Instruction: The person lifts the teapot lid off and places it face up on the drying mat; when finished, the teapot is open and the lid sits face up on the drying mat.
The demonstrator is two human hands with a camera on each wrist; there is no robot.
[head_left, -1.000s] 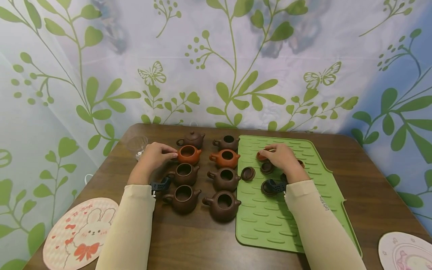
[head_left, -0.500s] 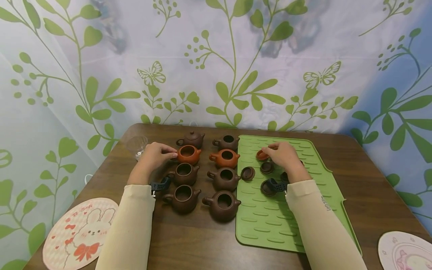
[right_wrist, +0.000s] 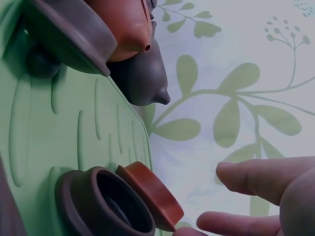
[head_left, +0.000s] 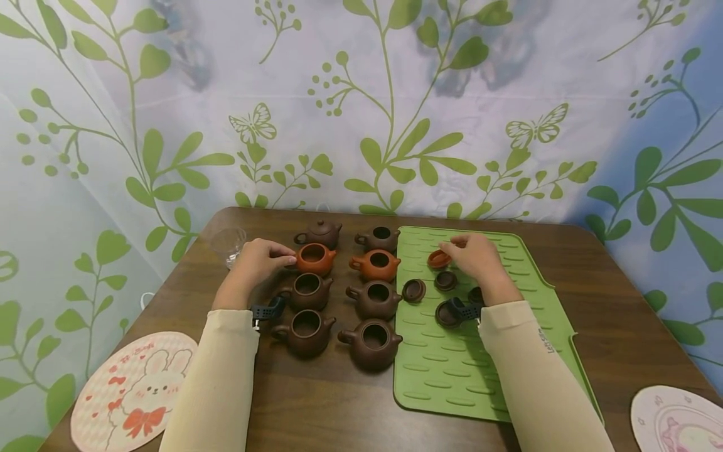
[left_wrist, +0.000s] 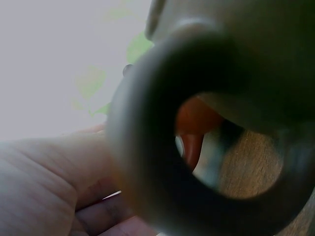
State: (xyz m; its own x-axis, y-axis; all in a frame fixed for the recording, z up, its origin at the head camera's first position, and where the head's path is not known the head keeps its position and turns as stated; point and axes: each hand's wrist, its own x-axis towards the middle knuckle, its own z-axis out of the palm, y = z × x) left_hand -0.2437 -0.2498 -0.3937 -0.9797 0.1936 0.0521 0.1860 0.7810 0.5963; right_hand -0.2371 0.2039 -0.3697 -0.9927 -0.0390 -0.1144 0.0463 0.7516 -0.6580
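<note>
My left hand (head_left: 261,260) pinches the handle of an orange teapot (head_left: 323,269) that stands lidless in the left row. In the left wrist view a dark teapot's blurred handle (left_wrist: 140,142) covers much of this grip. Its orange neighbour (head_left: 377,267), also lidless, stands to the right. On the green mat (head_left: 440,376) lies an orange lid (head_left: 438,259), hollow side up. Just above and right of it is my right hand (head_left: 479,256), thumb and fingers spread apart in the right wrist view. Whether a fingertip still touches the lid is unclear. A dark lid (right_wrist: 115,201) lies close by.
Dark teapots (head_left: 375,355) fill the rest of both rows; one at the back left (head_left: 322,235) wears its lid. Several dark lids (head_left: 414,290) lie on the mat. A clear glass (head_left: 230,242) stands behind my left hand, and a rabbit placemat (head_left: 135,402) lies front left.
My right hand has drawn slightly right and up off the orange lid, so more of the lid shows. The left hand has stayed at the teapot handle.
</note>
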